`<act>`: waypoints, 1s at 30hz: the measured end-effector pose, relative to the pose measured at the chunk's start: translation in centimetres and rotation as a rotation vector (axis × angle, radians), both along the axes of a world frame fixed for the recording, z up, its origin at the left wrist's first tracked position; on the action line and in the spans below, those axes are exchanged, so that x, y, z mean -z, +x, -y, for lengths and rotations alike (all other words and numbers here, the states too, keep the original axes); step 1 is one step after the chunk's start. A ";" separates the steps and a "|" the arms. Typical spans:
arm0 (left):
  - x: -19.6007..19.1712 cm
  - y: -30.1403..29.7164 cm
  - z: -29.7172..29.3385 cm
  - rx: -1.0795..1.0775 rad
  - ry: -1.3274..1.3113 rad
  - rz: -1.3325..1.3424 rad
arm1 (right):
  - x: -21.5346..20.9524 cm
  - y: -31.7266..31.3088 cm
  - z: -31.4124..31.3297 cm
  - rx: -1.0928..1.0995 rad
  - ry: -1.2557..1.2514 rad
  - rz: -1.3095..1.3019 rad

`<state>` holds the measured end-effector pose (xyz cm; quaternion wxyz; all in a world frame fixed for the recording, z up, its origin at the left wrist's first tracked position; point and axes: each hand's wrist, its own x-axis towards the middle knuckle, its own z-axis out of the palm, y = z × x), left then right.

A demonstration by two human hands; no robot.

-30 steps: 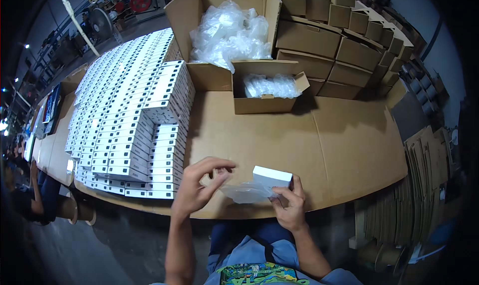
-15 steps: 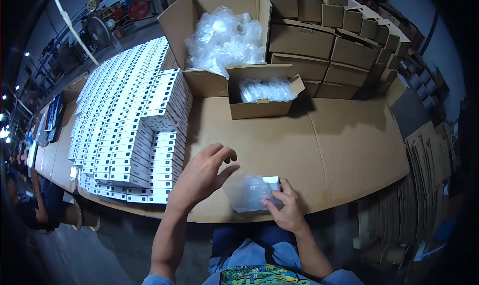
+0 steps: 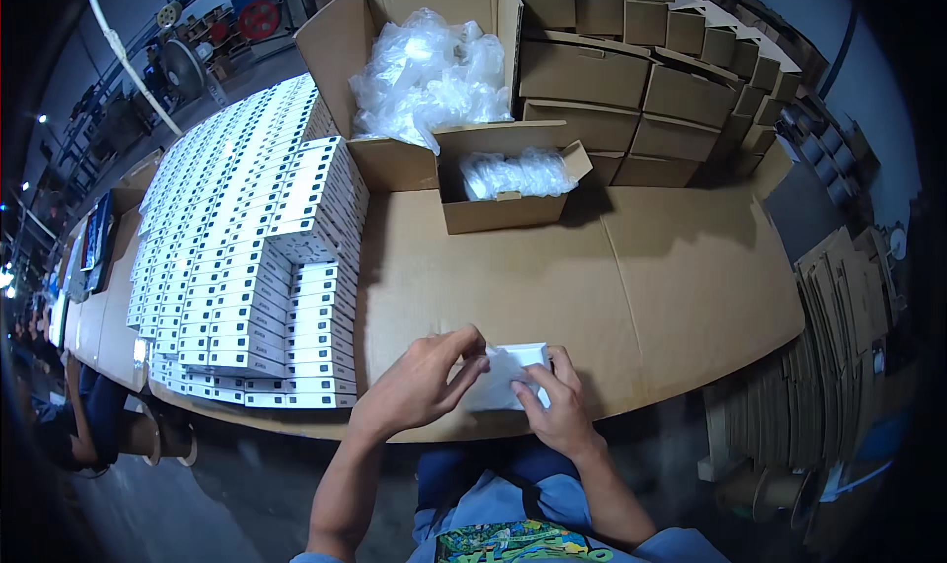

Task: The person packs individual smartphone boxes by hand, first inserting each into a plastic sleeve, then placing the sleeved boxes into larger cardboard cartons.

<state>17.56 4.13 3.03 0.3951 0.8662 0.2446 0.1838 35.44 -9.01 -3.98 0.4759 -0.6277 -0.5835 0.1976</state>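
Near the table's front edge, my right hand (image 3: 564,403) grips a small white box (image 3: 529,354) by its right side, thumb on top. A clear plastic bubble bag (image 3: 487,396) covers the left part of the box. My left hand (image 3: 422,378) is at the bag's left upper edge, its thumb and forefinger pinched together on the plastic. The left fingers partly hide the bag. Left of my hands stands a large stack of white boxes (image 3: 237,257) with small dark squares on their ends.
An open carton (image 3: 503,214) of bubble-wrapped packs stands beyond my hands, with a larger carton (image 3: 330,55) full of clear bags behind it. Closed brown cartons (image 3: 582,75) are piled at the back right. Flattened cardboard (image 3: 834,336) leans at the right. Another person's arm (image 3: 81,405) shows far left.
My left hand has come down and right onto the bag, its fingers closing at the plastic. My right hand still holds the white box in nearly the same place.
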 end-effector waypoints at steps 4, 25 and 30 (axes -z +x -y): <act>0.1 0.1 0.3 -0.054 -0.144 -0.049 | 0.7 -0.2 -0.4 -0.001 0.023 0.088; 9.8 0.3 3.0 -0.351 -0.587 0.569 | 2.9 -1.3 -1.0 0.133 0.121 -0.006; 11.1 -0.6 3.3 -0.389 -0.537 0.558 | 0.7 1.7 -1.3 -0.090 0.164 -0.267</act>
